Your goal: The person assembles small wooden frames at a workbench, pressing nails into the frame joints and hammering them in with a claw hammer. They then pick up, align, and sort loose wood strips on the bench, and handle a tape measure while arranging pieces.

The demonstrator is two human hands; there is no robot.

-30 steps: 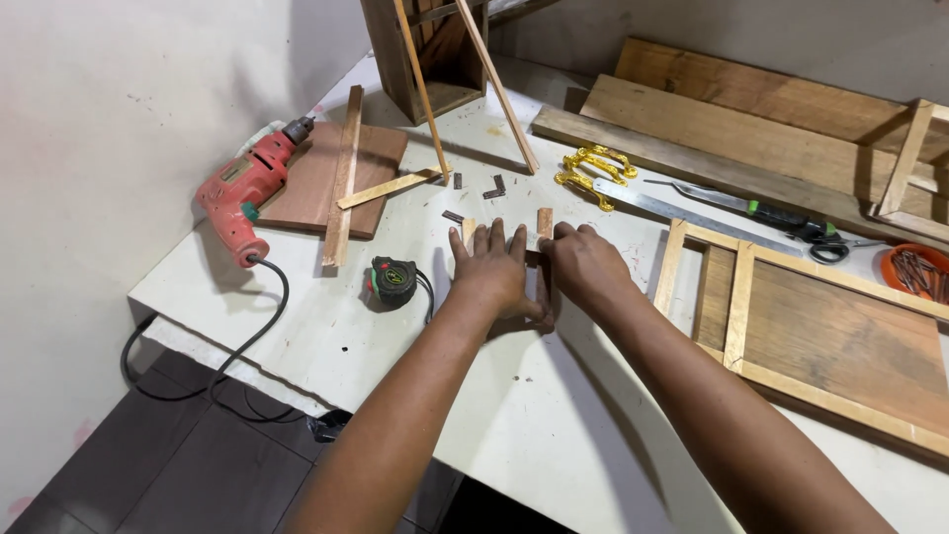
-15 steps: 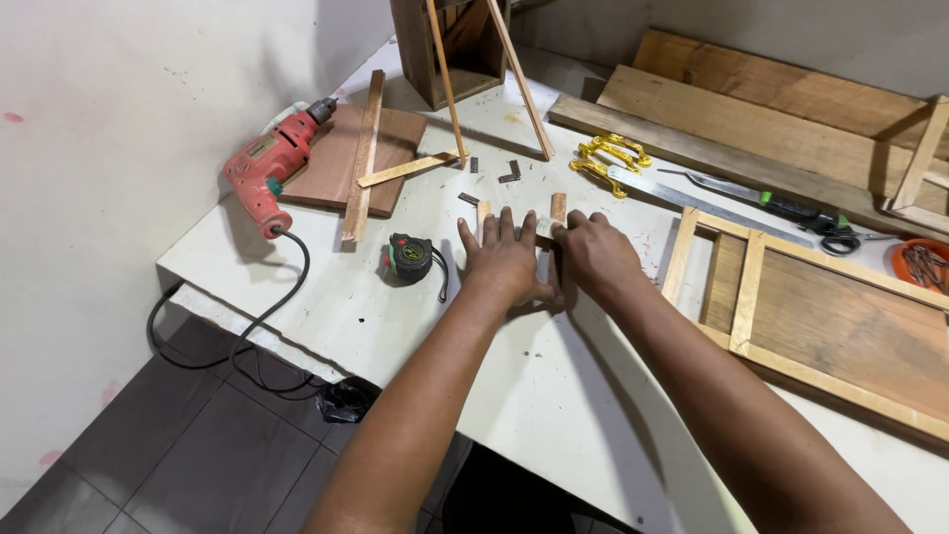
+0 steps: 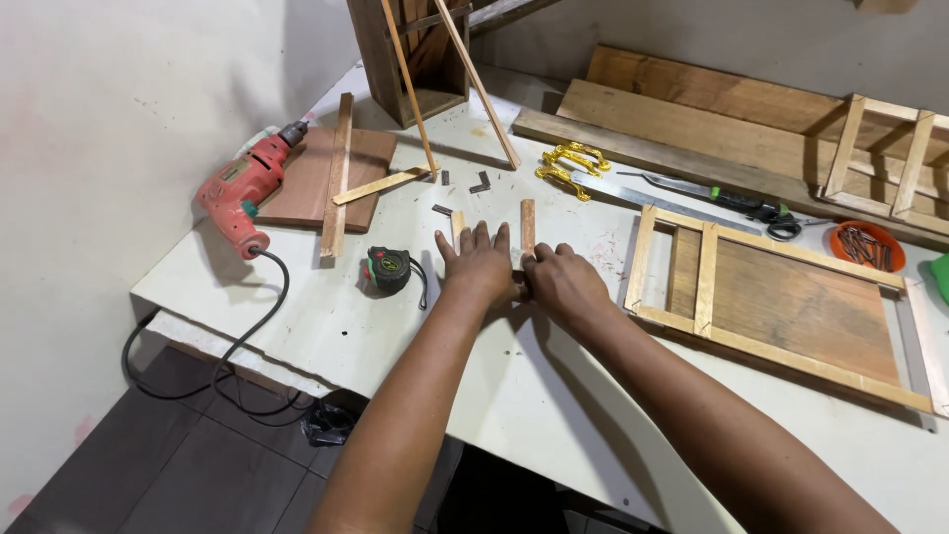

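Left hand [image 3: 477, 265] lies flat, fingers spread, pressing a short wood strip [image 3: 458, 225] to the table [image 3: 297, 316]; right hand [image 3: 561, 285] is curled beside it w/ fingertips at the base of a second strip [image 3: 528, 225], though what it pinches can't be made out. Looks like the aligning step: both strips upright & parallel, mid-table btwn the tape measure [image 3: 388, 268] & the frame [image 3: 771, 307]. Next move likely needs ends kept flush, steady pressure.
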